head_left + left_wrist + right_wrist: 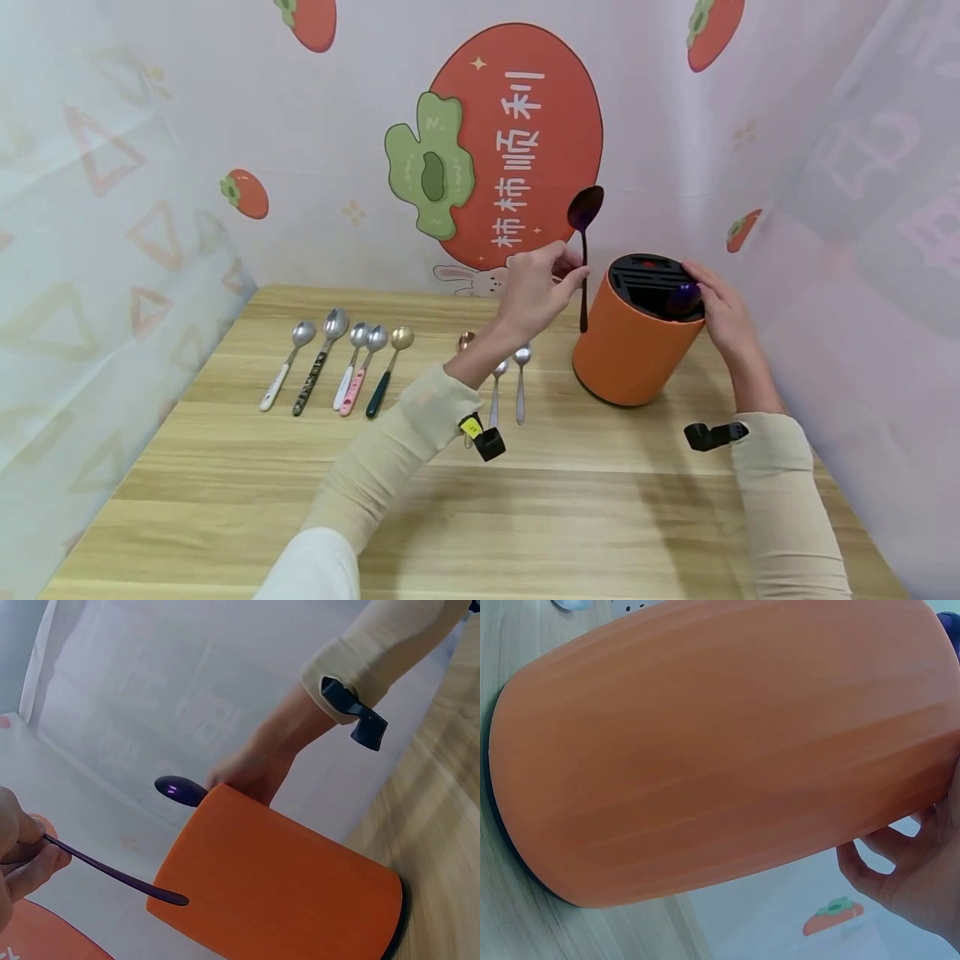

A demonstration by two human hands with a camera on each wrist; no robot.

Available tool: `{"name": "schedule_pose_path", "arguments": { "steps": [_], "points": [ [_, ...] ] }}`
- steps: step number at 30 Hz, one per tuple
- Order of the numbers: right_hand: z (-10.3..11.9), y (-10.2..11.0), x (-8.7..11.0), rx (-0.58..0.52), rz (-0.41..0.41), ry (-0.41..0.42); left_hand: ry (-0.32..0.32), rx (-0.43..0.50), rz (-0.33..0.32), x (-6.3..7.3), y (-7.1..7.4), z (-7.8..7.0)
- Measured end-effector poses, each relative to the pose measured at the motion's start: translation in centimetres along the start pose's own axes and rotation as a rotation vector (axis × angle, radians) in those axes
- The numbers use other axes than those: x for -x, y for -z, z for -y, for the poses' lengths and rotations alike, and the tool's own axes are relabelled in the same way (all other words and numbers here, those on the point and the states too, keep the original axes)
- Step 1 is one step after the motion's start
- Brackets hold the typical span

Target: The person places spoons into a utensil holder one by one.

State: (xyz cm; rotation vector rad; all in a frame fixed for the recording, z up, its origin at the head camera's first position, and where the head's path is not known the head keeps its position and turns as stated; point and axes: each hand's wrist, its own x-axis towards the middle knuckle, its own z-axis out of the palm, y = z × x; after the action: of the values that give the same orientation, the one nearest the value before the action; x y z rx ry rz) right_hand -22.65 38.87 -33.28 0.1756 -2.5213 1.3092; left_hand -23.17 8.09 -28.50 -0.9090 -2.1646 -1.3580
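Note:
My left hand [534, 290] pinches a dark purple spoon [584, 250] by its handle, between thumb and fingers. That spoon stands upright, bowl at the top, just left of an orange utensil holder [633, 354]. In the left wrist view its handle [124, 877] overlaps the holder's upper side. The holder has a black slotted top [651, 275]. A second dark purple spoon [682, 298] sits in the top opening, its bowl above the rim. With curled fingers, my right hand [726, 321] holds the holder at its right upper rim.
Several spoons with white, pink, patterned and dark green handles [378, 393] lie in a row on the left of the wooden table [525, 517]. Metal spoons [521, 392] lie nearer the holder, partly behind my left forearm. A printed curtain [345, 125] closes the back and sides.

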Motion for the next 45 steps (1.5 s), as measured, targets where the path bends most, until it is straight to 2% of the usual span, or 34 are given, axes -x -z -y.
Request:
{"name": "schedule_pose_path", "arguments": {
  "steps": [4,10,15,26,29,37,45],
  "points": [
    [-0.1,-0.1,-0.1,-0.008,0.0,-0.001,-0.028,0.025,0.004,-0.8,-0.5,-0.5],
    [-0.1,-0.3,0.0,-0.014,0.0,-0.002,-0.032,0.03,0.008,-2.1,-1.1,-1.9],
    [-0.2,-0.1,-0.1,-0.019,-0.005,-0.008,-0.039,0.018,0.028,-3.4,-2.4,-2.9],
    [-0.4,-0.3,-0.4,-0.009,-0.02,0.006,-0.067,0.055,0.016,-5.3,-5.8,-2.6],
    [-0.6,-0.2,-0.5,-0.004,-0.019,-0.007,-0.061,0.03,0.022,-5.5,-6.6,-2.7],
    [-1.3,-0.2,-0.9,-0.018,-0.038,-0.003,-0.013,-0.068,0.148,-6.2,-9.0,-2.7],
    [-1.1,-0.2,-0.7,-0.036,-0.041,0.001,-0.031,-0.146,0.2,-5.9,-11.0,-1.5]
  ]
}}
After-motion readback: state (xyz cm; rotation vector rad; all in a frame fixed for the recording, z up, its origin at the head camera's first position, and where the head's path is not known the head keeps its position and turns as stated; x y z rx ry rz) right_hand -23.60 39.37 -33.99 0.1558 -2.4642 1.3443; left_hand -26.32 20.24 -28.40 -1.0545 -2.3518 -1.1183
